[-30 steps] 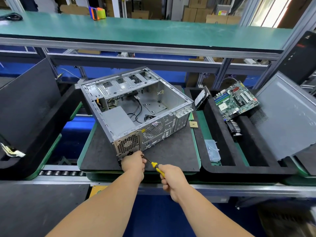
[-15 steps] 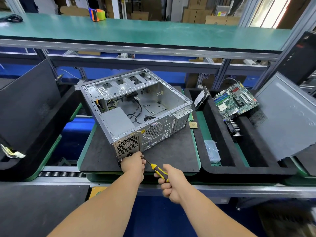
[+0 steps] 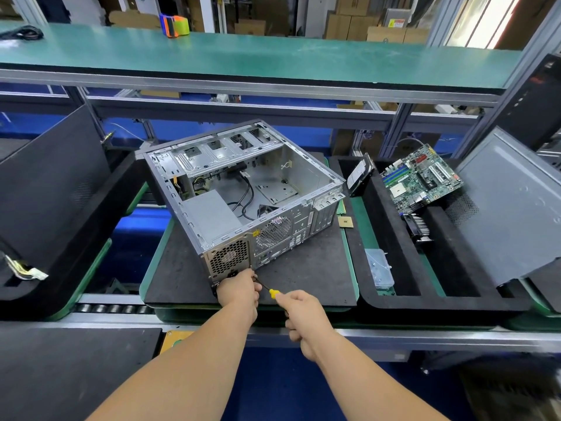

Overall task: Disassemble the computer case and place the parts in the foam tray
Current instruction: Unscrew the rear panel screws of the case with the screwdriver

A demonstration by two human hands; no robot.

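Computer case (image 3: 243, 196) lies open-side up at frame centre, rear panel toward the person, likely for screw access. Left hand (image 3: 238, 288) rests curled at the lower rear corner, grip contents hidden; right hand (image 3: 303, 314) grips the yellow-handled screwdriver (image 3: 273, 292), tip beside left fingers. Foam tray (image 3: 385, 299) at right holds the motherboard (image 3: 422, 177).

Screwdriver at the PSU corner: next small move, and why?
Probably keep turning the screwdriver to back out the screw at the power supply's lower rear corner. The right hand grips the yellow handle with the shaft aimed at that corner, the left hand steadies there, and the supply still sits in the computer case. The screw itself is hidden.
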